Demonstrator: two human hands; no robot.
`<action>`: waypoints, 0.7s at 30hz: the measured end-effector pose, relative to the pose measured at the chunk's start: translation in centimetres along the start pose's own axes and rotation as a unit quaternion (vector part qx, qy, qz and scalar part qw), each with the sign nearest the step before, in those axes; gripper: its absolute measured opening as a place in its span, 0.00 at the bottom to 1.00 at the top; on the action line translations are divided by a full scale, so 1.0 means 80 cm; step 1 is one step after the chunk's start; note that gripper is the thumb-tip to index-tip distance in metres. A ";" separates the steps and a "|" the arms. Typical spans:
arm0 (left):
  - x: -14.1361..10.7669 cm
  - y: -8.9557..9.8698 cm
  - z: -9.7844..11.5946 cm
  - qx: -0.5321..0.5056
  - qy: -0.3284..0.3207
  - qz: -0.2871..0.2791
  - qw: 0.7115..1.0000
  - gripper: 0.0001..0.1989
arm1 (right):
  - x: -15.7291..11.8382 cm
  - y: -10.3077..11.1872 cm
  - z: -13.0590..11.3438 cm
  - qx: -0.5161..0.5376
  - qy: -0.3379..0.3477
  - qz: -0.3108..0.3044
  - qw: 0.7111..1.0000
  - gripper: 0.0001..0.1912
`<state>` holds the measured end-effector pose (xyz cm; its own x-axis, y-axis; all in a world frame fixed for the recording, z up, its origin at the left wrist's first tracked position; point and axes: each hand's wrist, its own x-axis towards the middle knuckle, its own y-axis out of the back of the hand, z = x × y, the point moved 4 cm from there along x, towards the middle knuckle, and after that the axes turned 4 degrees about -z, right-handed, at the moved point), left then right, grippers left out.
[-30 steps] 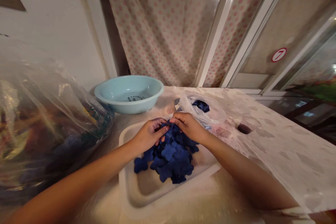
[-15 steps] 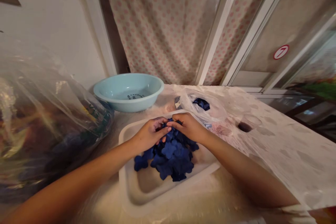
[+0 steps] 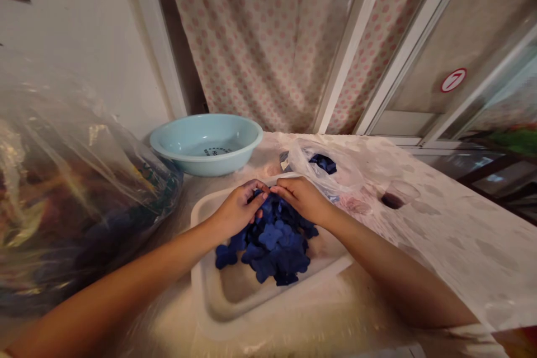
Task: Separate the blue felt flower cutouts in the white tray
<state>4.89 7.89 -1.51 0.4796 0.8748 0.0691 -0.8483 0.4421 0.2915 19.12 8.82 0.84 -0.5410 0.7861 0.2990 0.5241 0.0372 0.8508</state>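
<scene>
We look down on a long table under a patterned plastic cover, with a polka-dot curtain hanging behind it. At its left edge sits a large clear plastic bag, bulging around colourful contents we cannot make out. Past it stands a pale blue plastic basin, and we see nothing inside it but the printing on its base. In front of us lies a white plastic tray holding a loose heap of dark blue flower-shaped pieces, which look like felt or foam. Just beyond the tray, a small clear plastic bag holds a few more dark blue pieces. To its right stands a small glass cup with dark liquid at the bottom. Our left hand and right hand both sit curled over the far end of the heap, partly closed and facing each other. Their fingertips almost meet on top of the pieces, but we cannot tell whether they pinch one.
</scene>
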 end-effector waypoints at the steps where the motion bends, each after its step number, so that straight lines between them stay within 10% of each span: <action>1: 0.000 0.001 0.000 -0.003 -0.005 0.010 1.000 0.08 | 0.001 0.000 0.003 0.006 -0.011 0.014 1.000 0.19; 12: 0.006 0.005 -0.003 -0.032 -0.003 0.054 0.998 0.20 | 0.009 -0.012 0.026 0.340 -0.060 0.016 0.939 0.12; 21: 0.005 0.005 -0.003 0.001 -0.033 0.027 0.999 0.10 | -0.002 0.006 0.008 0.117 0.000 0.042 0.992 0.19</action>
<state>4.66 8.50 -1.59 0.4461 0.8827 0.1477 -0.8731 0.3931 0.2883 19.90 9.13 0.95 -0.4882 0.7928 0.3649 0.7063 0.1134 0.6988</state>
